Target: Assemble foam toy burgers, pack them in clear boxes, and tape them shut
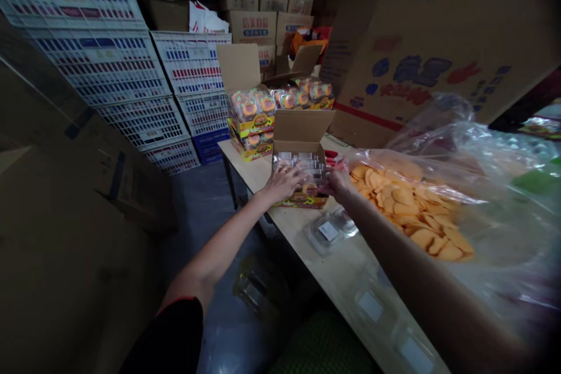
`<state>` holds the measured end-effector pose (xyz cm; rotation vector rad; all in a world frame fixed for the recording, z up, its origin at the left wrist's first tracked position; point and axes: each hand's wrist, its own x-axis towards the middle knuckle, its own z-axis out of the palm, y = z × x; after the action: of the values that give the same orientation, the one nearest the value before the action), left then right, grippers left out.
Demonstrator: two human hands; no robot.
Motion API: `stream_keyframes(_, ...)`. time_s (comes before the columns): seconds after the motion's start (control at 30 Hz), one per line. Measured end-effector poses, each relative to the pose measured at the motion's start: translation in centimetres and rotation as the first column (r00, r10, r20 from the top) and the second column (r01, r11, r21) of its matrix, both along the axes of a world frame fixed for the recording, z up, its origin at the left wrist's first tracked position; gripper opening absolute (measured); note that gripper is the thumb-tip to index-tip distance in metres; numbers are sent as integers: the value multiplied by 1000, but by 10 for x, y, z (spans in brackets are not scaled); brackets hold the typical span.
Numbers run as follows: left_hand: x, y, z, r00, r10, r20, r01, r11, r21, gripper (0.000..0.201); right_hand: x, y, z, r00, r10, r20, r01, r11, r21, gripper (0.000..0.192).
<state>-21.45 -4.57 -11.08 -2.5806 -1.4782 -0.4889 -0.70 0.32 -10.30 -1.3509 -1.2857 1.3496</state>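
An open cardboard display box [302, 127] with a yellow printed front stands on the table. Clear plastic packs [308, 162] fill it, and orange burger-shaped pieces show near its front. My left hand [286, 181] lies over the packs at the box's left side, fingers spread. At the right front corner, my right hand [339, 183] is closed around the box's edge; some of its fingertips are hidden. Just in front of the box lies a clear plastic container [328, 230] with a white label.
Filled display boxes [252, 123] stand behind, some stacked. To the right, a large clear bag holds orange round pieces [407, 204]. A big carton [394, 58] rises at the back right. White crates [146, 64] are stacked left. More labelled containers [370, 305] lie nearer me.
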Motion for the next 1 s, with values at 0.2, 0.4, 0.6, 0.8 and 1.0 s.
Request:
stream_keyframes(0.2,1,-2,-15,1000,18,-14,-19,1000,-25,46,21,-16,-5,949,62,310,-97,990,101,54)
stream_keyframes(0.4,-1,5,-7,998,17,-56,-29,975,-219,63,31,-22,-21,780,66,622,-309,905,291,37)
stream_keyframes(0.6,-2,15,-1,997,34,-63,-54,934,-353,61,26,-24,-42,616,-71,784,-387,840,380,58)
stream_keyframes(0.8,-3,25,1,998,44,34,-29,932,-361,30,20,-41,-46,431,-163,887,-522,757,393,65)
stream_keyframes(1.0,1,25,-2,991,41,127,5,940,-341,45,8,-70,-25,202,-333,921,-677,632,377,63)
